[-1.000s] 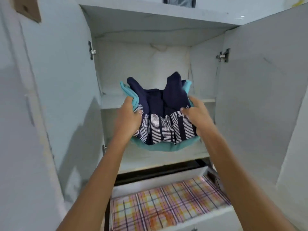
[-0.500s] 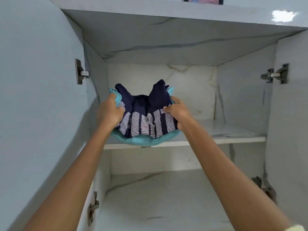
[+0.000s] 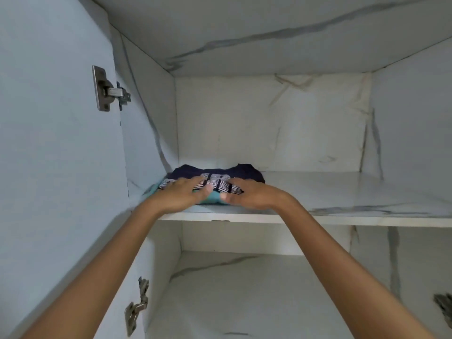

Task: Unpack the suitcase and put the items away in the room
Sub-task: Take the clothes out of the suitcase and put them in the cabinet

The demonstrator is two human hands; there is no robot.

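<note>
left grip (image 3: 181, 195) and right grip (image 3: 254, 198) lie flat on top of the folded clothes (image 3: 220, 172), fingers apparently straight (blurred), clasping nothing. the pile sits on the upper shelf (image 3: 342, 192), left end, near edge.

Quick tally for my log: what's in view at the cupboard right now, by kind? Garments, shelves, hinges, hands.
Garments: 2, navy striped garment lying on teal garment
Shelves: 2, upper shelf bearing the garments, lower shelf
Hinges: 3, upper left hinge, lower left hinge, right hinge cut by the frame edge
Hands: 2, left hand and right hand, both flat on the garments
Total: 9
</note>
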